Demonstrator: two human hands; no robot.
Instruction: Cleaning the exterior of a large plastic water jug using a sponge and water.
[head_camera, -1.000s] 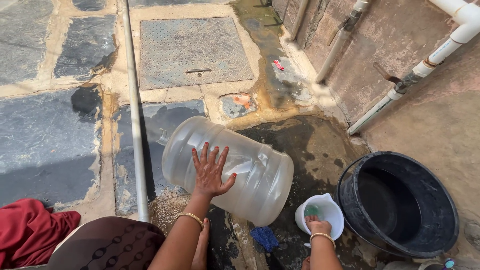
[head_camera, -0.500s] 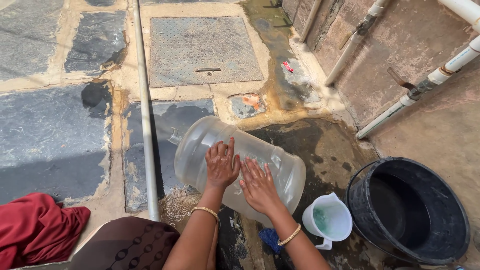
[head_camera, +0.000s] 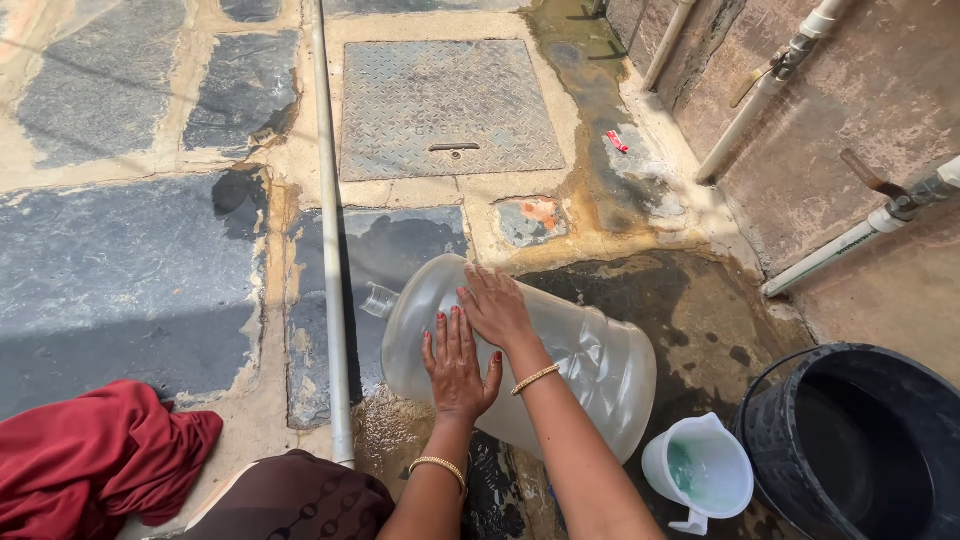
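Hands first: I see my left hand (head_camera: 457, 360) lying flat, fingers spread, on the near side of the big clear plastic water jug (head_camera: 520, 355), and my right hand (head_camera: 497, 305) pressed flat on the jug's top just beyond it, the two almost touching; neither grips anything, both are open palms on the plastic. A gold bangle sits on each wrist. I find the jug lying on its side on wet stone paving, its short neck (head_camera: 377, 300) pointing left toward a thin grey pipe (head_camera: 330, 250) that runs up the ground from bottom to top. I can see no label on the jug; its wall is bare and translucent. Just right of the jug's base stands a small white plastic mug (head_camera: 700, 470) with greenish liquid inside, and right of that a large black bucket (head_camera: 850, 450) with a wire handle. Beyond the jug I see a square metal cover (head_camera: 445, 105) with a ridged tread pattern set into the paving, and right of it a small red wrapper (head_camera: 617, 141) lies in a wet, stained runnel by the wall. White pipes (head_camera: 760, 100) slant down the rough wall at upper right. At lower left a red cloth (head_camera: 90, 465) lies bunched on the stone beside my dark patterned garment (head_camera: 300, 505)
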